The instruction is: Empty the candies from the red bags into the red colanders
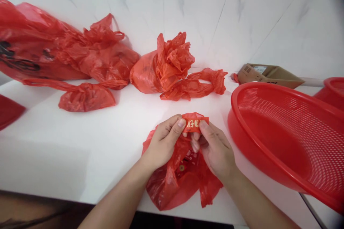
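Between my two hands is a small red packet (192, 124) with pale gold characters on it. The thumb and fingers of my left hand (165, 139) pinch its left end. At the right end my right hand (217, 146) grips it, thumb on top and fingers curled beneath. Below them an opened red plastic bag (172, 189) lies on the white table (118, 150). Inside its mouth show some small red printed packets (182, 168), partly hidden by the bag's folds and my hands.
Several filled red plastic bags (146, 73) stand along the tiled wall, with a small red bag (87, 98) at the left. To the right is a large red perforated basket (268, 143). A cardboard box (271, 73) lies behind it. The table's front edge runs below my arms.
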Motion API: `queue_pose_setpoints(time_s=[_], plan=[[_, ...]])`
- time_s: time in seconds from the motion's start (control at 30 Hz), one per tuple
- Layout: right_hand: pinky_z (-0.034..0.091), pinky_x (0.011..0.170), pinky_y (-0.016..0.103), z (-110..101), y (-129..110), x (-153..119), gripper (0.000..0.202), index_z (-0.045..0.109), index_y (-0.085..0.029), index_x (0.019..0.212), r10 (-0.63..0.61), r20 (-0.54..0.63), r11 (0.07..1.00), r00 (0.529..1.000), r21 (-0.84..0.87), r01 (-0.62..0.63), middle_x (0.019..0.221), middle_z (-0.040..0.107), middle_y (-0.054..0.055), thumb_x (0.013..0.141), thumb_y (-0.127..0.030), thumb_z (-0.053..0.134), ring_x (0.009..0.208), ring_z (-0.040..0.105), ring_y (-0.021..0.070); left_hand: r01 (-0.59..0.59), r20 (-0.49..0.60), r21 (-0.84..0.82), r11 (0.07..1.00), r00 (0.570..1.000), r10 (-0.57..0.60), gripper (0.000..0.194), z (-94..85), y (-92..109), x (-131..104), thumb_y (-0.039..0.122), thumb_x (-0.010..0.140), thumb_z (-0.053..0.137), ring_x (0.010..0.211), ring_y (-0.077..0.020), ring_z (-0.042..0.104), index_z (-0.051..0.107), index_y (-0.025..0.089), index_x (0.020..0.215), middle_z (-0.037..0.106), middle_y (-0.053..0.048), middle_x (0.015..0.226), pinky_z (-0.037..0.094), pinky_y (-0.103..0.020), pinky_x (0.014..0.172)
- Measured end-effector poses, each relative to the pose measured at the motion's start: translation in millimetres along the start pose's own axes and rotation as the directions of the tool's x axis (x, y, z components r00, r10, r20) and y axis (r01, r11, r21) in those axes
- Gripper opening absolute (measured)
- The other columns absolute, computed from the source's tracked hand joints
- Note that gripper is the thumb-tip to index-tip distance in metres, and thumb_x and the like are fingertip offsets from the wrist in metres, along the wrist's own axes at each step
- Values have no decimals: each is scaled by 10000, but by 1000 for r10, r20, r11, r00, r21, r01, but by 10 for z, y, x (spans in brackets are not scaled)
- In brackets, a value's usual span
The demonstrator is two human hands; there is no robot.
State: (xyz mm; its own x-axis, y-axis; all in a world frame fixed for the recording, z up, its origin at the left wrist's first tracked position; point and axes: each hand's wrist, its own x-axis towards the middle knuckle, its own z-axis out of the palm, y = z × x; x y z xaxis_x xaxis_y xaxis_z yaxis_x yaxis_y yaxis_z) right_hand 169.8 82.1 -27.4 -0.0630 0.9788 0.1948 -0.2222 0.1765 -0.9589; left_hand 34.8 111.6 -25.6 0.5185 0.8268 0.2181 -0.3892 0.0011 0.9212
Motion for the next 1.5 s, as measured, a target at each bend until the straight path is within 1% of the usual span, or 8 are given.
queue_pose_setpoints(time_s=[0.17,0.47,0.8,1.0,1.13,1.27,1.37,1.5], plan=[[394,501,247,-11,32,-6,407,485,-206,678,-8,5,999,1000,-32,8,562,501,-22,975,-481,438,504,455,102,39,-24,51,998,999,-38,340,7,12,3,467,963,437,680,-169,652,450,212,739,638,-18,710,504,-290,599],[383,473,243,-26,40,-3,425,427,-209,649,-24,9,999,1000,-46,25,527,455,-39,973,-482,438,465,427,90,26,7,-15,1000,1000,-26,334,23,-7,21,440,968,437,684,-172,660,450,211,726,660,-20,738,521,-299,608],[365,457,230,-31,50,-13,420,466,-201,649,-14,29,1000,999,8,13,526,439,-40,983,-455,436,458,402,83,22,39,-61,998,999,-20,332,0,-6,16,434,957,468,664,-177,662,467,204,718,659,-26,715,527,-309,614],[377,465,236,-30,31,-21,466,455,-197,606,30,-6,999,1000,-14,-30,519,453,-30,973,-483,432,460,403,88,20,28,-33,999,999,-19,335,-5,-1,15,433,961,457,644,-170,627,468,205,716,620,-15,684,498,-305,619],[406,550,255,-20,9,-14,387,512,-198,668,-56,-65,994,996,-102,49,633,517,-7,965,-440,458,564,460,110,-22,-23,176,984,999,27,345,-15,31,1,396,965,456,636,-140,529,476,197,684,541,-6,692,438,-286,630],[405,574,239,-36,-4,1,217,516,-213,752,-70,-22,991,997,-119,67,671,482,-31,938,-325,507,605,451,107,-78,-64,454,887,991,120,399,-27,37,-10,382,954,478,609,-118,372,375,194,618,386,24,650,337,-271,597],[382,563,226,-56,-21,15,202,489,-206,730,-89,-14,980,996,-182,85,660,462,-40,926,-257,486,591,421,98,-96,-50,534,840,988,144,401,-32,15,-3,378,962,459,612,-122,336,338,197,626,350,31,636,307,-277,598],[369,563,227,-61,-41,26,200,462,-201,714,-135,-40,956,990,-267,120,663,439,-43,909,-241,482,593,405,97,-74,-61,543,836,990,128,399,-37,-19,16,381,968,445,626,-123,349,353,194,629,368,29,647,309,-277,613]])
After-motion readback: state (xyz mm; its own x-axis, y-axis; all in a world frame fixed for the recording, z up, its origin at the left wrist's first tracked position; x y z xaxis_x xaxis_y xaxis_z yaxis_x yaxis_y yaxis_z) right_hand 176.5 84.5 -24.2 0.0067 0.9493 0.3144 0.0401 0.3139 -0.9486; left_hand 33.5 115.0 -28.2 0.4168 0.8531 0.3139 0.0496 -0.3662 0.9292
